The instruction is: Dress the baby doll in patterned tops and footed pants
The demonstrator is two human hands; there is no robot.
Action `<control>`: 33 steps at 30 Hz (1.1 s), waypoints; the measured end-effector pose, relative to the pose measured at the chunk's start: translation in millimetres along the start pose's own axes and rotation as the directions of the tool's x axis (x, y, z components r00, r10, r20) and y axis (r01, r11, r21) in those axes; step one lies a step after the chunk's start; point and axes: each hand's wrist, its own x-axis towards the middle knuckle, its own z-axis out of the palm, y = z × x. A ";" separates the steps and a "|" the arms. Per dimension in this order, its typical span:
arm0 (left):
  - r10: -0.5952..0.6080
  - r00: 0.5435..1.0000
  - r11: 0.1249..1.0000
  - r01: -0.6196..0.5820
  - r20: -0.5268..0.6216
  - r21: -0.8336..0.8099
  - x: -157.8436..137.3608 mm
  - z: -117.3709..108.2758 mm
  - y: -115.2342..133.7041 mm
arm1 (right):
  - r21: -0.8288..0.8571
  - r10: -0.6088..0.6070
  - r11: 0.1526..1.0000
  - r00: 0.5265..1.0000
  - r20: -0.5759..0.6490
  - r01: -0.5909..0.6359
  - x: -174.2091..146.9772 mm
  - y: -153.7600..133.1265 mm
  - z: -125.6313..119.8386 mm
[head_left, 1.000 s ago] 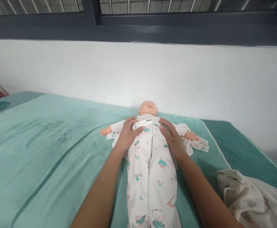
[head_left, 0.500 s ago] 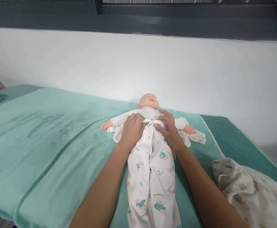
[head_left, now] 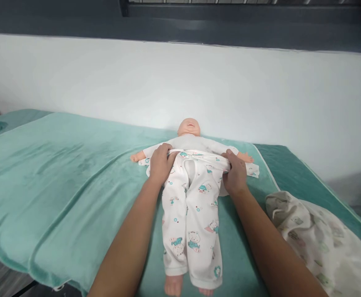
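Fingers (head_left: 164,152) of both hands pinch the romper (head_left: 192,194) at its top edge.

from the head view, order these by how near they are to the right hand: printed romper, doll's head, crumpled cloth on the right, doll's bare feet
1. printed romper: its bunched edge is in the right hand.
2. doll's head: up and to the left, by the wall.
3. crumpled cloth: lower right on the bed.
4. doll's bare feet: at the bottom edge, about as far as the cloth; too close to call.

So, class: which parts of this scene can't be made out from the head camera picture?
- Left hand and right hand: fingertips curl into the printed garment, hidden by its rolled edge.
- Doll: legs covered by the garment; feet cut by the bottom edge.
- Crumpled cloth: runs off the right edge.
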 end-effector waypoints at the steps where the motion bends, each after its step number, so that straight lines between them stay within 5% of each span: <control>1: -0.042 0.999 0.999 0.042 -0.004 -0.027 -1.1 -0.6 0.1 | -0.050 0.034 0.998 0.999 0.024 -0.032 -2.1 2.5 -3.6; 6: -0.203 0.979 0.970 0.197 -0.030 -0.141 -5.9 -1.5 3.0 | -0.282 0.167 0.954 0.961 0.219 -0.102 -15.6 12.6 -20.7; 9: -0.230 0.973 0.958 0.222 -0.021 -0.179 -13.8 -3.3 5.3 | -0.340 0.194 0.940 0.868 0.457 -0.031 -23.9 10.7 -32.6; 12: -0.242 0.970 0.952 0.238 0.002 -0.195 -28.2 -8.3 9.1 | -0.346 0.231 0.938 0.798 0.556 -0.030 -29.9 5.3 -39.6; 18: -0.242 0.970 0.941 0.236 0.005 -0.243 -61.6 -22.8 20.7 | -0.489 0.209 0.873 0.908 0.363 -0.006 -41.9 1.6 -28.5; 23: -0.272 0.962 0.914 0.270 0.036 -0.305 -85.4 -35.4 30.4 | -0.560 0.051 0.827 0.984 0.170 0.054 -60.0 2.4 -17.8; 29: -0.288 0.958 0.895 0.272 0.009 -0.353 -111.1 -43.1 38.4 | -0.625 -0.170 0.770 0.985 -0.005 0.130 -76.7 -1.0 -7.0; 33: -0.301 0.953 0.873 0.291 0.036 -0.392 -116.0 -41.8 38.3 | -0.527 -0.146 0.838 0.989 0.034 0.142 -80.0 -1.2 -5.8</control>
